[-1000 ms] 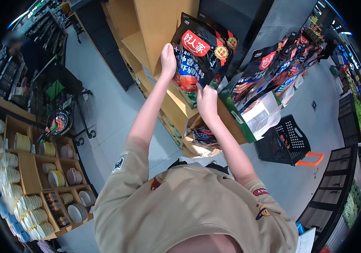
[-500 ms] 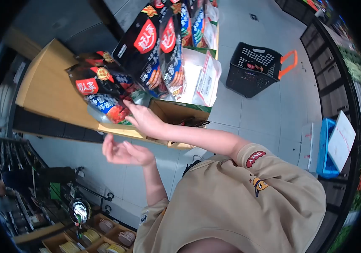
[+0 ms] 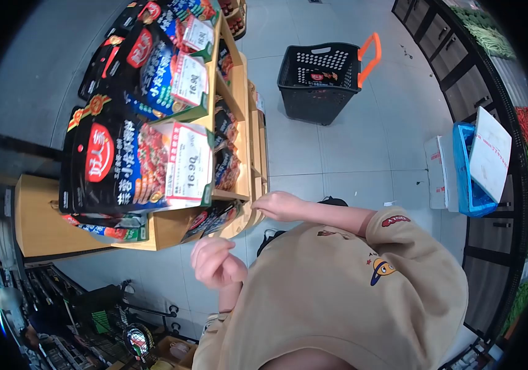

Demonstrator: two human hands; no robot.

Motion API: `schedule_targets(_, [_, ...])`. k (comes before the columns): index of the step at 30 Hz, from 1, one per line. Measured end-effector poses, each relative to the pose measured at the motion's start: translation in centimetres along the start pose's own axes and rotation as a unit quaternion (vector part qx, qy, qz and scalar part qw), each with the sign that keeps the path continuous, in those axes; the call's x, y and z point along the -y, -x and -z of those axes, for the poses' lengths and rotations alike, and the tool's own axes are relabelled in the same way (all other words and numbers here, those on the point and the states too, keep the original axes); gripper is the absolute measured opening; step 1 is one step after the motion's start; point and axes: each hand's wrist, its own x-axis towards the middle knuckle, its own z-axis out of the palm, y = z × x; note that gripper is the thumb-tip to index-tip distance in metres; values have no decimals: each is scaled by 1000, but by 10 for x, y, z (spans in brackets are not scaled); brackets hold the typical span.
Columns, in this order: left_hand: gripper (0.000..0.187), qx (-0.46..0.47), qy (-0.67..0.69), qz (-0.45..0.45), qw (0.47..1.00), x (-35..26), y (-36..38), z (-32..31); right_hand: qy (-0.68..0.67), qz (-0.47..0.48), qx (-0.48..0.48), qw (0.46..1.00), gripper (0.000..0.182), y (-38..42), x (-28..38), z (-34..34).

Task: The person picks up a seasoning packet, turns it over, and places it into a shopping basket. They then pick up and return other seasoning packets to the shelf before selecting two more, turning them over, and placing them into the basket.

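My right hand (image 3: pixel 278 206) has its fingers drawn together, with the tips right at the rounded edge of the wooden display stand (image 3: pixel 239 223). What it holds, if anything, is hidden. Lower and to the left, my left hand (image 3: pixel 218 262) hovers with curled fingers and nothing visible in them, just short of the stand. Black-and-blue seasoning pouches (image 3: pixel 122 160) with red logos stand upright on top. In front of them is a white price card (image 3: pixel 189 163) reading 16.90. Further pouches (image 3: pixel 213 217) lie in the stand's lower compartments, close to my hands.
A black shopping basket (image 3: pixel 319 86) with an orange handle stands on the floor ahead, a pouch inside. At right are a blue crate (image 3: pixel 475 172), a white box lid (image 3: pixel 491 154) and vegetable shelving (image 3: pixel 479 240). A cart (image 3: pixel 153 305) stands lower left.
My view has turned and the display appears closer, its price cards now facing me. My right hand has left the pouches for the stand's edge; my left hand has drawn back and its fingers curled.
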Motion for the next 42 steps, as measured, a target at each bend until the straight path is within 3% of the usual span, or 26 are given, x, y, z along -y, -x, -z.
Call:
schedule_targets(2, [13, 62, 15, 37, 997, 9, -4, -47, 19, -68, -3, 998, 19, 40, -49, 22])
schedule_targets(6, [8, 195, 37, 241, 950, 46, 7, -146, 37, -176, -77, 981, 18, 118, -129, 63])
schedule_targets(9, [9, 263, 13, 411, 873, 97, 57, -202, 42, -247, -106, 962, 17, 164, -170, 94])
schedule_targets(11, [11, 290, -58, 424, 856, 141, 126, -218, 40, -283, -105, 952, 17, 180, -182, 108])
schedule_targets(15, [18, 400, -137, 539, 729, 204, 296, -189, 27, -317, -162, 934, 16, 197, -206, 141])
schedule_targets(17, [21, 391, -113, 695, 592, 191, 317, -173, 7, -328, -185, 926, 16, 199, -217, 149])
schedule_targets(19, [22, 374, -86, 781, 492, 188, 334, -160, 2, -354, -196, 914, 18, 196, -229, 164])
schedule_targets(22, [22, 357, -95, 812, 452, 188, 333, -167, -19, -362, -196, 911, 17, 186, -252, 180])
schedule_targets(26, [25, 321, -58, 828, 456, 233, 337, -213, -23, -376, -167, 911, 17, 162, -297, 203])
schedule_targets(28, [26, 258, -20, 830, 494, 274, 344, -245, -30, -400, -138, 906, 17, 147, -324, 216])
schedule_targets(29, [26, 304, -30, 804, 510, 292, 334, -262, -31, -406, -127, 905, 17, 139, -337, 222])
schedule_targets(32, [21, 305, -17, 766, 566, 350, 285, -328, -24, -427, -88, 900, 16, 114, -383, 248])
schedule_targets(36, [19, 362, -23, 673, 645, 425, 221, -420, -71, -435, -107, 891, 16, 67, -449, 277])
schedule_targets(38, [18, 402, -36, 645, 649, 448, 189, -463, -70, -436, -105, 891, 16, 47, -483, 288])
schedule_targets(39, [18, 403, -39, 653, 640, 461, 193, -481, -75, -444, -120, 885, 16, 37, -500, 291])
schedule_targets(41, [16, 402, -35, 586, 703, 488, 207, -514, -84, -453, -131, 878, 15, 15, -538, 296])
schedule_targets(42, [16, 404, -38, 592, 696, 493, 203, -529, -127, -463, -172, 860, 15, 7, -555, 295])
